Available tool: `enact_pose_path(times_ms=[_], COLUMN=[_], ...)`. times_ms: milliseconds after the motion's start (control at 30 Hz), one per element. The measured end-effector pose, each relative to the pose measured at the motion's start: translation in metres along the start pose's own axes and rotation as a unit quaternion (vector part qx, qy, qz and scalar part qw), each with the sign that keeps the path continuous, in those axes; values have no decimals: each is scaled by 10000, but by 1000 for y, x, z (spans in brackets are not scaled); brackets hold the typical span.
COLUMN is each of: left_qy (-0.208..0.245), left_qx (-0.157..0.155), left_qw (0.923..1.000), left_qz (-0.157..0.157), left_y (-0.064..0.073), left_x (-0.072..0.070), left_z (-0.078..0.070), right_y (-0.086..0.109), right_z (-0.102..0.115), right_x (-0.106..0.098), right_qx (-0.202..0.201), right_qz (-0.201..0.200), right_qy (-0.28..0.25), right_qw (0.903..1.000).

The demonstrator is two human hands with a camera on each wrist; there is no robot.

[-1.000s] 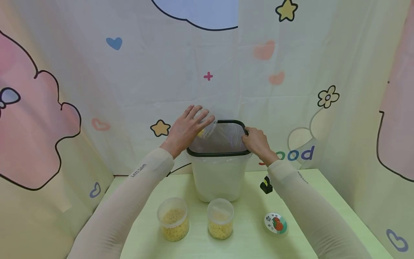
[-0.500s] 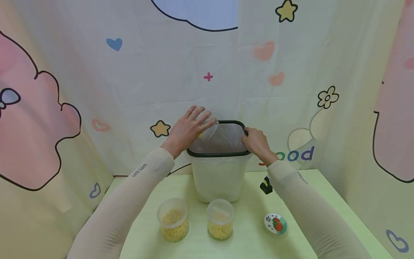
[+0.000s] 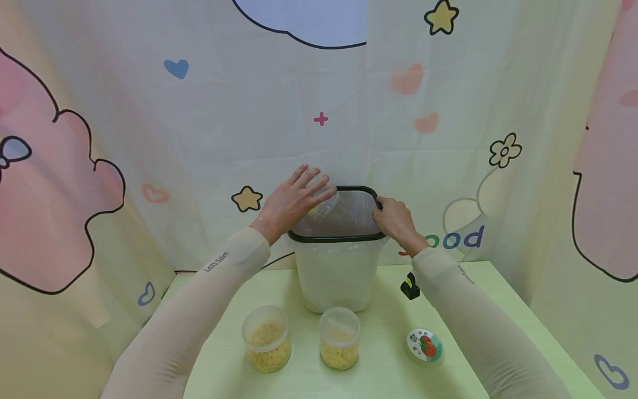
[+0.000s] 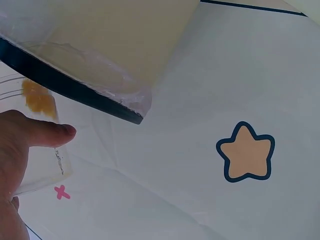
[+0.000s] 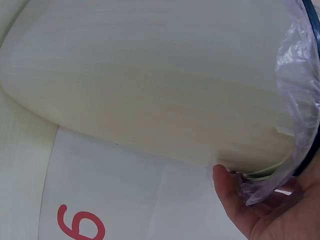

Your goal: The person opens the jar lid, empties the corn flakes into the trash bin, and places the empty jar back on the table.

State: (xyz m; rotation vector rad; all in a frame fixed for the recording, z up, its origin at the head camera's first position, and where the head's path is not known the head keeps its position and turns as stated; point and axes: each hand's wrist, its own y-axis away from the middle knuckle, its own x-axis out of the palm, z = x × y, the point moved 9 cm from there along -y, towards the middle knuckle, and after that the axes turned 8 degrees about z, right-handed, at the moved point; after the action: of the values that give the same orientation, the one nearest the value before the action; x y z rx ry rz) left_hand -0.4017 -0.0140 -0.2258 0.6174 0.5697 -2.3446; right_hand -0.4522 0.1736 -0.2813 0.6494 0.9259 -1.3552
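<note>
The head camera looks forward and down over the person's sleeves, taking in the bin, tabletop and backdrop from farther off. Close by the left hand, the left wrist camera faces the backdrop past the bin, which appears upside down, and shares the orange star with the head view. The right wrist camera, near the right hand, faces the bin's wall sideways; all three views share the bin.
</note>
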Motion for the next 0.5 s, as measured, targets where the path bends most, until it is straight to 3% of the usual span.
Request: enact_pose_path(times_ms=[333,500], left_qy=[-178,-380], left_qx=[134,246], left_qw=[9997,9988], left_qz=[-30,171], left_y=[-1,-1], left_x=[-2,-1], left_z=[-3,-6], right_y=[1,1], right_z=[0,0], right_x=[-1,0], right_qx=[-28,-48], right_qz=[-42,-56], right_qy=[-15,-22], right_qw=[10000,10000])
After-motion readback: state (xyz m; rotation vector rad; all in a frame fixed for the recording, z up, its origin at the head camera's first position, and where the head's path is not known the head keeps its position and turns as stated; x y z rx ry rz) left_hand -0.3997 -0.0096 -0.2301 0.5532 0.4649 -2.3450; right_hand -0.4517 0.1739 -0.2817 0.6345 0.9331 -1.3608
